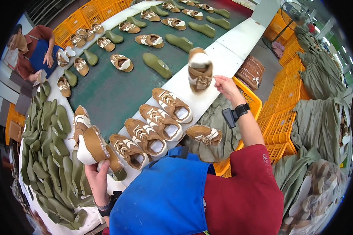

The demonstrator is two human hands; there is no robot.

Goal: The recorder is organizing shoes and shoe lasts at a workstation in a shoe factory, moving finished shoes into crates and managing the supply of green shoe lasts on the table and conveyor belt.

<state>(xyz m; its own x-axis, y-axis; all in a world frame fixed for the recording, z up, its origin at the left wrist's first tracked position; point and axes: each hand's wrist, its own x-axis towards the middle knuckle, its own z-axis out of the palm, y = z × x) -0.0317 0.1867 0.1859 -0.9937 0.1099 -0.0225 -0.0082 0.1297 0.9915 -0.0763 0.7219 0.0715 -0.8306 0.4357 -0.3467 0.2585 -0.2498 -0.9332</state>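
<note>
My left hand is closed around a brown and white sneaker upper at the left end of the near bench. Beside it, a brown piece partly covers a green shoe last. My right hand is raised over the white bench edge, thumb and fingers pinched together. Close by its fingertips is another brown and white sneaker, smeared by motion, heel away from me. Whether the fingers touch it or pinch something small, I cannot make out. Several laced sneakers stand in a row between my hands.
A green conveyor belt carries sneakers and lasts in rows. Green lasts are heaped at left. A co-worker handles shoes at far left. One sneaker lies on green cloth beside a yellow crate; stacked crates line the right.
</note>
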